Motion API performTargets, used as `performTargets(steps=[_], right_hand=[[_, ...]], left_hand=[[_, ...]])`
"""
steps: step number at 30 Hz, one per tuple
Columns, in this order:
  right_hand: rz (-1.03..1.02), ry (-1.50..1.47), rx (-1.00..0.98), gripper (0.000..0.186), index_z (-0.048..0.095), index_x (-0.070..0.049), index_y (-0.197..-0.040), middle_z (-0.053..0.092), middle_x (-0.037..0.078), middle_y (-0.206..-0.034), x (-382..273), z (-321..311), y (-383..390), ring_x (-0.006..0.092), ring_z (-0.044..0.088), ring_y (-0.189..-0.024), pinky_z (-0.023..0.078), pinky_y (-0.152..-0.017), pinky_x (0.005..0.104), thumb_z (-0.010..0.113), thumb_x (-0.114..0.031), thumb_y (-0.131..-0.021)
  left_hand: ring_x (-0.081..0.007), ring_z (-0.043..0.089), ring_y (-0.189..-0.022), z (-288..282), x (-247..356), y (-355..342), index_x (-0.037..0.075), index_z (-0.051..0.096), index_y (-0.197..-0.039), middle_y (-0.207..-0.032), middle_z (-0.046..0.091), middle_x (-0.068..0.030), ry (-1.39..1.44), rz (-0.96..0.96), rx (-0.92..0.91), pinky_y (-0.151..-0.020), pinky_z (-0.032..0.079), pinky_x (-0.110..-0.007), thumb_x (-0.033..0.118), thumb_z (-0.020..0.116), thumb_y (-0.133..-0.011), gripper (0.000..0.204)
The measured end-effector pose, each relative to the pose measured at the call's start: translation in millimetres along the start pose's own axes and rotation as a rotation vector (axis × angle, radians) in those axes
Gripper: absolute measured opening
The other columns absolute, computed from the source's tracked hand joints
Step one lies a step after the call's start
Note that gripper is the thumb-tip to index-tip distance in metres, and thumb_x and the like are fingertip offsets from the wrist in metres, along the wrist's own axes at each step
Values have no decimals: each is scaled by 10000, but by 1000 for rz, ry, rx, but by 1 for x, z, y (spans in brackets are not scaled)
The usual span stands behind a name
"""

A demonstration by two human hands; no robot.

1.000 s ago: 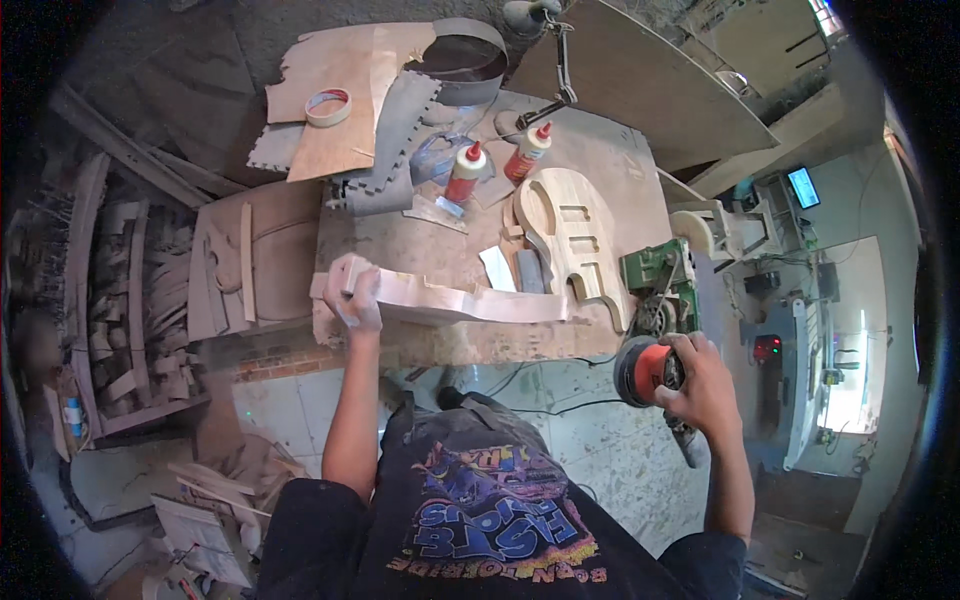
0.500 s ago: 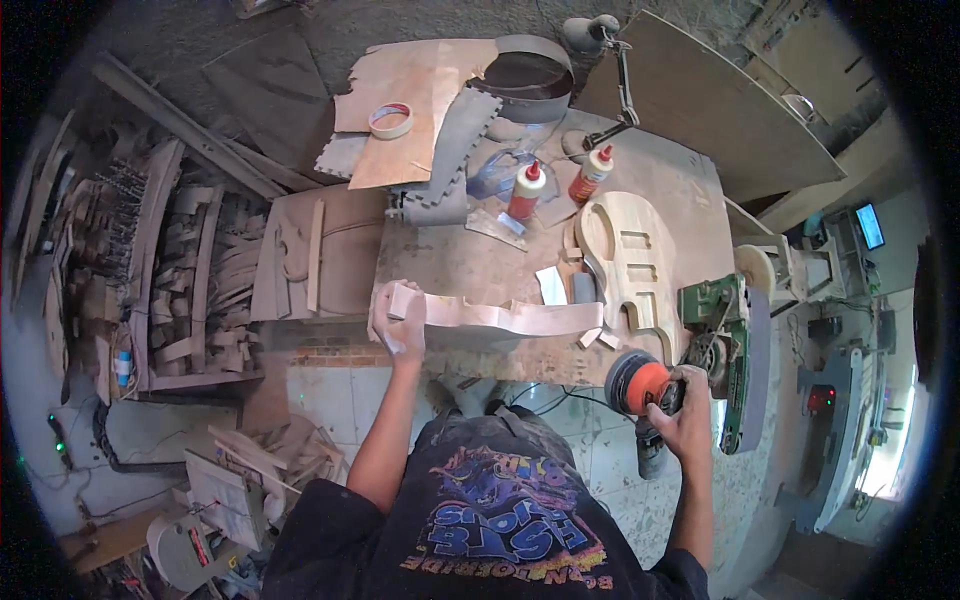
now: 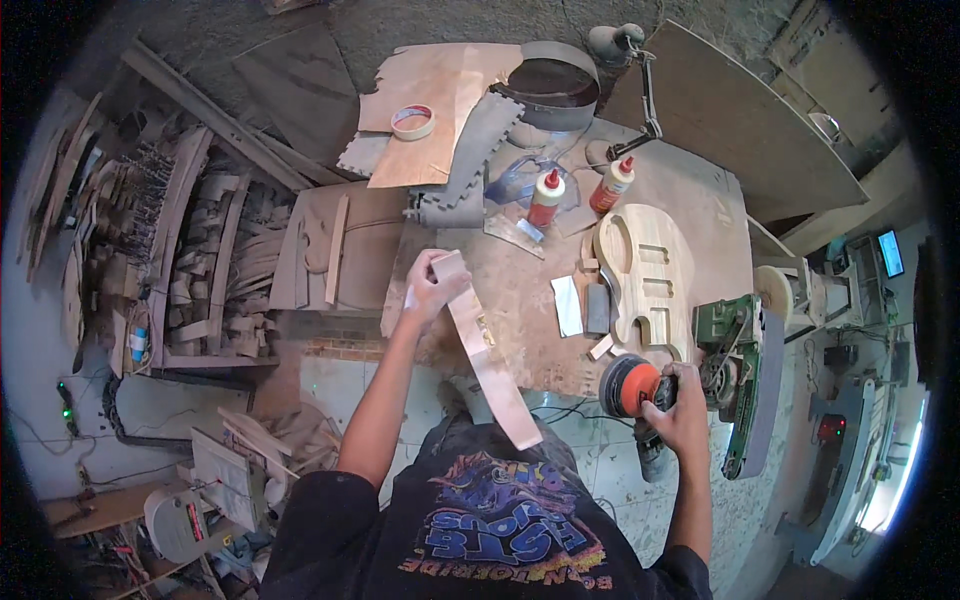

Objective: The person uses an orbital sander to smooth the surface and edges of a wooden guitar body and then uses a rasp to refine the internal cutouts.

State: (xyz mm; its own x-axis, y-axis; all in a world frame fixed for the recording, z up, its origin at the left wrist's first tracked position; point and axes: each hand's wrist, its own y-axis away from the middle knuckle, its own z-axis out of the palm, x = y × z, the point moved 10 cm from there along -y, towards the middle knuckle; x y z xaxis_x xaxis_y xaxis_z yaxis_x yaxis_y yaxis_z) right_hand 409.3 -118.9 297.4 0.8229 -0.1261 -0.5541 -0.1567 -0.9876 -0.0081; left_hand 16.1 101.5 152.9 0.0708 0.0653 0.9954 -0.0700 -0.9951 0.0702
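My left hand (image 3: 430, 292) grips the upper end of a long, pale wooden piece (image 3: 490, 370), which hangs diagonally over the bench's front edge toward my torso. In my right hand (image 3: 675, 410) is an orange-and-black sander (image 3: 625, 385), held at the bench's front right. Just behind it lies a light wooden guitar body (image 3: 645, 250) with cut-out cavities, beside a grey block (image 3: 598, 310), a white sheet (image 3: 566, 304) and small offcuts (image 3: 602, 346).
On the bench (image 3: 715, 230) are two glue bottles (image 3: 543, 205), plywood with tape (image 3: 412, 122), grey mats and a lamp (image 3: 645, 80). A green belt sander (image 3: 720, 340) stands right. Left are shelves of wood scraps (image 3: 200, 300); below lie boards (image 3: 215, 465).
My left hand has raised its end of the wooden piece, swinging the piece from horizontal to diagonal, off the bench toward me. The sander has moved slightly left; the whole view has shifted.
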Motion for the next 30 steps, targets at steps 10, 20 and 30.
performTargets(steps=[10,20,30], right_hand=[[-25,-11,-37,537,555,-28,-1123,590,195,-1091,-16,1,-7,414,608,-1057,497,-946,460,791,-104,-646],[13,-44,-19,579,574,-27,-1171,606,199,-1142,-17,3,-2,411,615,-1094,499,-963,457,801,-156,-654],[-66,11,53,615,594,-16,-1240,607,209,-1166,-43,-6,-13,418,609,-1112,505,-972,463,765,-182,-672]], left_hand=[[-166,612,-1175,116,-51,-55,22,556,-1398,-1316,641,-81,-170,-75,-642,-1013,496,-322,352,814,-893,655],[-218,549,-1328,164,-44,-45,6,436,-1531,-1439,576,-116,3,-269,-909,-1115,439,-360,287,795,-910,771],[-342,574,-1285,-22,90,121,15,438,-1447,-1337,589,-183,196,551,203,-1118,440,-455,328,766,-895,714]])
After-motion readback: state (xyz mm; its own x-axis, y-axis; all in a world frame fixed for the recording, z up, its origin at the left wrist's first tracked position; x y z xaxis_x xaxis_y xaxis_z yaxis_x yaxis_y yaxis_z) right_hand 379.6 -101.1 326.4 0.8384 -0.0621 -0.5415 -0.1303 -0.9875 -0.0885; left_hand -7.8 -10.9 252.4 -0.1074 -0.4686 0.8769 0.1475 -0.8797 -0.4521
